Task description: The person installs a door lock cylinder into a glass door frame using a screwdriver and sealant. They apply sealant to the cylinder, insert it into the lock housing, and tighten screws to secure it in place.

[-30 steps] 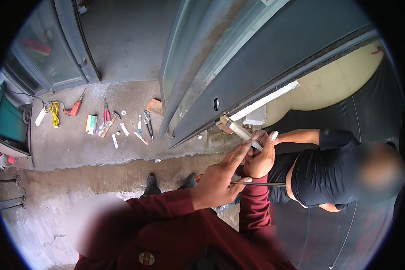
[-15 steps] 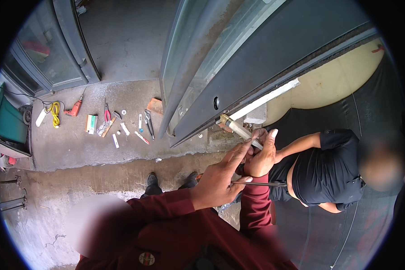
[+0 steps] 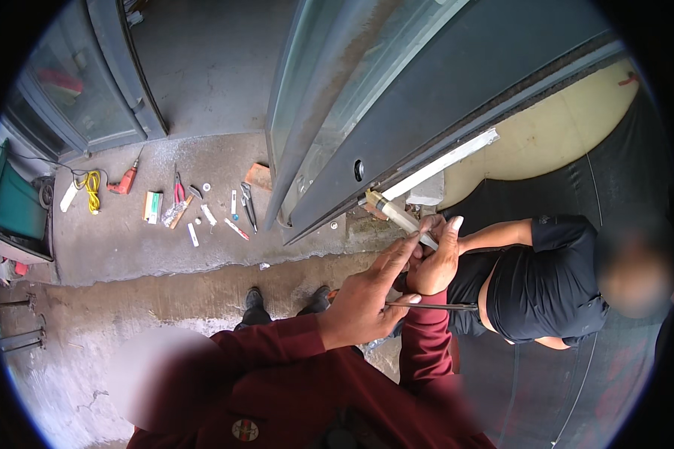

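My right hand (image 3: 434, 266) is closed round a pale bar (image 3: 401, 218) with a brass-coloured end at the edge of the dark door (image 3: 425, 82), below a round lock hole. My left hand (image 3: 367, 299) overlaps it, fingertips near the bar, thumb pressing on a thin dark metal rod (image 3: 453, 306) that stretches to the right. Just beyond my hands, a co-worker (image 3: 547, 284) in a black top leans low, one forearm reaching toward the bar; that hand is mostly hidden.
On the concrete step lie a red drill (image 3: 125, 181), yellow cord (image 3: 93, 191), pliers (image 3: 179, 191), adjustable pliers (image 3: 249, 206) and several small parts. A teal bin (image 3: 15, 196) stands at left, beside a glass door (image 3: 82, 90). A black sheet (image 3: 547, 385) covers the right side.
The co-worker's head and shoulders have shifted slightly, with the head now a little further left. My hands and the bar have barely moved.
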`<state>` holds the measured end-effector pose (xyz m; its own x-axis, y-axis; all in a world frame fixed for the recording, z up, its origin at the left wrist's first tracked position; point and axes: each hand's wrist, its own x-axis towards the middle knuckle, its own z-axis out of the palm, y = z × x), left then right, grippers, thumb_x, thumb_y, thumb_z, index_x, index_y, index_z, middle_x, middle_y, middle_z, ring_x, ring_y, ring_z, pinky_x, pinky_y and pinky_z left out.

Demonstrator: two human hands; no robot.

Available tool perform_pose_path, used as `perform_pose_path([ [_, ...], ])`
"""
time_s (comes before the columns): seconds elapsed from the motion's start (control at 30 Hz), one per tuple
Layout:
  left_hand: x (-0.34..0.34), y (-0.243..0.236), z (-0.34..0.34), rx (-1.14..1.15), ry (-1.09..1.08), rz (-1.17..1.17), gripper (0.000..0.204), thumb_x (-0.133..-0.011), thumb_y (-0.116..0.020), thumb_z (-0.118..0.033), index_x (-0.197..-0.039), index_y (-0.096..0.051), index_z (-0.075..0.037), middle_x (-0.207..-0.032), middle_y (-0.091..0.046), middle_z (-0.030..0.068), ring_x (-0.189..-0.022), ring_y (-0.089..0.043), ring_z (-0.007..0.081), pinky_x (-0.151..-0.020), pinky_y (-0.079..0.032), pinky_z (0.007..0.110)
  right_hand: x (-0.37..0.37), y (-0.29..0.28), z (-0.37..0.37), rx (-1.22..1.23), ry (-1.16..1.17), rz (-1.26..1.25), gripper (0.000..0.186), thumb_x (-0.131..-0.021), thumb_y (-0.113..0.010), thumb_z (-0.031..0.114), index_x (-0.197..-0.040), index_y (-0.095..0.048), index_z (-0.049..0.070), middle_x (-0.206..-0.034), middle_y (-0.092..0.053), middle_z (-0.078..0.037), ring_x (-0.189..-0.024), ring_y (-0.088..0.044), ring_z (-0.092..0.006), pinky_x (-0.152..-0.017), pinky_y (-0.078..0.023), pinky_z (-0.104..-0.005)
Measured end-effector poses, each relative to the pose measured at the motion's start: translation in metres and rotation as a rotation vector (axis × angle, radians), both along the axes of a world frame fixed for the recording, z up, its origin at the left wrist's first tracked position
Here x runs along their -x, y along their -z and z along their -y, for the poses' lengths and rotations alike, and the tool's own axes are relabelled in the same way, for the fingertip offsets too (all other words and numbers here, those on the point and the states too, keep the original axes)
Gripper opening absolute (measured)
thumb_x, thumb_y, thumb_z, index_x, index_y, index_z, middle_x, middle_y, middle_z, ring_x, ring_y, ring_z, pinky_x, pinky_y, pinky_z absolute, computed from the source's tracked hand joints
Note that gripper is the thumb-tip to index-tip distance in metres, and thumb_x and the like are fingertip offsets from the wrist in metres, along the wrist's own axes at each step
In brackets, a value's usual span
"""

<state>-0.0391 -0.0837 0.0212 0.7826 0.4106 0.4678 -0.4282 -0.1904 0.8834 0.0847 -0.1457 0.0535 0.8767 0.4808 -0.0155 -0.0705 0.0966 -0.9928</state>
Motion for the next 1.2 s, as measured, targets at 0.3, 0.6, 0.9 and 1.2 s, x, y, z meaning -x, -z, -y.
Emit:
perform_pose_path([
  [0.3,0.003,-0.003,0.003,-0.016,0.006,-0.006,0.086,-0.087,-0.07,-0.009,-0.158,-0.022,-0.001,-0.147,-0.043,0.0277,-0.121,-0.059,0.0411,-0.092,-0.055,0.041,0.003,0.001,0.005,0.016,0.033,-0.016,0.06,-0.107,-0.03,0.058,-0.091,-0.054,0.005,-0.071,-0.05,-0.002,-0.046,-0.035,-0.0061,-0.039,-0.024,-0.0206],
  [0.6,0.015,-0.006,0.004,0.302,0.174,-0.21,0.069,-0.094,-0.065,-0.008,-0.154,-0.032,0.0,-0.126,-0.06,0.0152,-0.1,-0.066,0.0186,-0.089,-0.052,0.029,0.015,0.005,0.013,-0.086,-0.009,-0.082,0.059,-0.107,-0.033,0.057,-0.091,-0.054,0.005,-0.061,-0.045,-0.001,-0.046,-0.038,-0.0079,-0.043,-0.029,-0.0231],
  [0.9,0.054,0.016,-0.01,0.678,0.184,-0.299,0.039,-0.105,-0.053,-0.028,-0.129,-0.059,0.003,-0.12,-0.067,0.0115,-0.07,-0.055,0.0053,-0.056,-0.042,0.019,0.082,0.032,0.053,-0.164,-0.362,0.141,0.03,-0.108,-0.049,0.029,-0.101,-0.058,0.001,-0.077,-0.061,-0.005,-0.067,-0.06,-0.0131,-0.064,-0.049,-0.028],
  [1.2,0.064,0.024,0.0,0.784,-0.08,-0.221,0.042,-0.103,-0.051,-0.041,-0.114,-0.057,-0.001,-0.103,-0.07,0.0209,-0.054,-0.052,0.0113,-0.048,-0.042,0.025,0.0,0.039,0.053,0.054,-0.275,0.535,0.019,-0.098,-0.064,0.014,-0.111,-0.066,0.001,-0.096,-0.07,-0.014,-0.08,-0.069,-0.0197,-0.074,-0.054,-0.0319],
])
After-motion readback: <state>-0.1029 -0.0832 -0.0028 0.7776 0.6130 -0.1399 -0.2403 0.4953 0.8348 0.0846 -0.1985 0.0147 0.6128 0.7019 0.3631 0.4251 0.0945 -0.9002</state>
